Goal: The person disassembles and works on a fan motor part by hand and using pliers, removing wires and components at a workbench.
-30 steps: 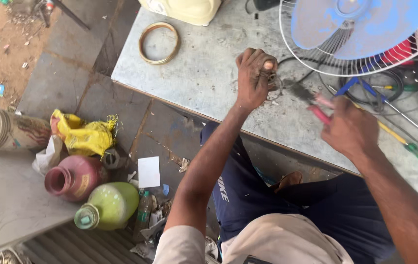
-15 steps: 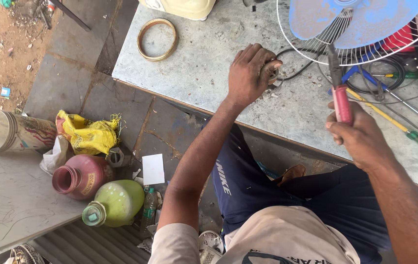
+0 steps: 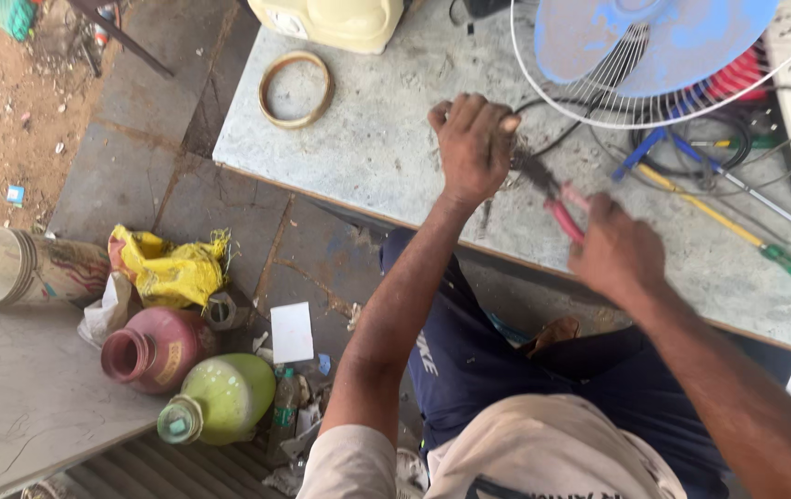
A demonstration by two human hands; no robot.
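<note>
Worktop (image 3: 367, 139) looks like matt grey stone, mottled and scuffed; the pliers (image 3: 554, 199) show dull dark metal at the nose and glossy pink plastic on the grips. Fan guard (image 3: 543, 88) is thin white-coated wire over smooth blue plastic blades (image 3: 654, 42); the screwdriver (image 3: 788, 263) has a translucent green plastic handle.
</note>
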